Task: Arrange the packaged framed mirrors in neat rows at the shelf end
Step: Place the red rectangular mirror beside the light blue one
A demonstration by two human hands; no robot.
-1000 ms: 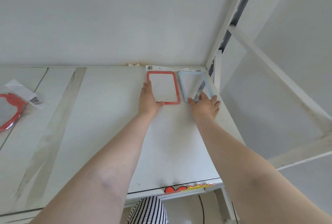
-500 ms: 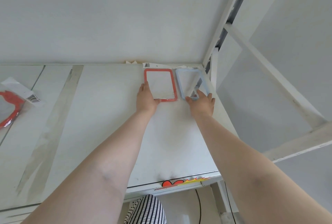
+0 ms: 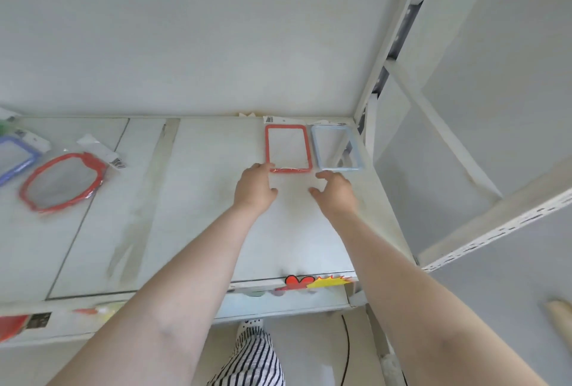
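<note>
**Hands lift off the 2 squared-up mirrors**

Head view: a second ago both palms lay flat against the frames' near edges; now they have drawn back toward the person. The left hand (image 3: pixel 255 186) hangs loosely open, fingertips just touching the near-left corner of the red rectangular mirror (image 3: pixel 288 148). The right hand (image 3: pixel 335 190) is open too, gripping nothing, just short of the pale blue rectangular mirror (image 3: pixel 337 148). Those 2 lie side by side in the shelf's (image 3: pixel 198 199) far right corner, edges parallel, so that pair looks finished. Well apart at left wait a red wavy-edged mirror (image 3: pixel 63 181) and a blue-framed one (image 3: pixel 17 158), both in glossy clear wrap with white barcode headers. The frames read as smooth plastic; the shelf is matte white board.
</note>
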